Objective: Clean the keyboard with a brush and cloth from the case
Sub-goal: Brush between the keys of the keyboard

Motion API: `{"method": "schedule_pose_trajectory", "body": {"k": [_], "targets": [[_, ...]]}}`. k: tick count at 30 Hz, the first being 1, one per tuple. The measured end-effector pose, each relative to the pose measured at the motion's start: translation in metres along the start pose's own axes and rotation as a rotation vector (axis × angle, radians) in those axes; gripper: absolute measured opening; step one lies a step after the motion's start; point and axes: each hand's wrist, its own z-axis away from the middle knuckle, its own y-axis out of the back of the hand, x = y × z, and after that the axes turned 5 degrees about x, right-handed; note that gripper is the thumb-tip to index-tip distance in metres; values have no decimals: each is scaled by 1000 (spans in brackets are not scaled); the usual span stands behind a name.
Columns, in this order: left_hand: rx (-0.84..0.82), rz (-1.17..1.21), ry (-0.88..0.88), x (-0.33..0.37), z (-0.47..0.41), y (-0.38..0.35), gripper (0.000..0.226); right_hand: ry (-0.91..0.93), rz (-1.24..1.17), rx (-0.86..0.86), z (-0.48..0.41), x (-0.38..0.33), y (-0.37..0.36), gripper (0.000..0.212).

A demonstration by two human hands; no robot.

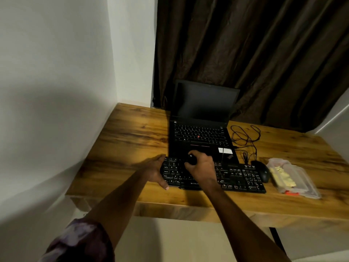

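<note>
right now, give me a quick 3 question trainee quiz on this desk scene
1. True or false: the left hand rests flat at the keyboard's left end.
2. Which hand grips a dark object over the keys? A) left B) right
3. What sits between the keyboard and the clear case?

Key:
1. True
2. B, the right hand; the object is too dark to identify
3. The mouse
</note>
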Motion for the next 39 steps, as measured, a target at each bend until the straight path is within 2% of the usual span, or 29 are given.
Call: {"method": "schedule_pose_trajectory", "body": {"k": [6, 11, 16, 21, 25, 30, 34, 39], "targets": [[-14, -10, 3, 1, 3, 2, 133, -85, -145, -13, -3, 9, 4, 41], [-25, -49, 28, 0, 2, 1, 157, -124, 0, 69, -1, 33, 26, 42], [0, -71, 4, 5, 3, 0, 145, -29, 115, 23, 8, 11, 3, 46], [2, -126, 14, -1, 3, -6, 146, -3, -91, -2, 12, -13, -22, 41], [-11, -123, 14, 0, 5, -3, 149, -98, -255, -31, 13, -16, -17, 35], [1, -121, 30, -1, 7, -1, 158, -174, -230, -5, 14, 5, 1, 37], [16, -112, 13, 2, 7, -1, 155, -71, -70, 40, 15, -3, -8, 41], [13, -66, 20, 2, 7, -2, 154, 32, -255, -81, 27, -42, -28, 30]]}}
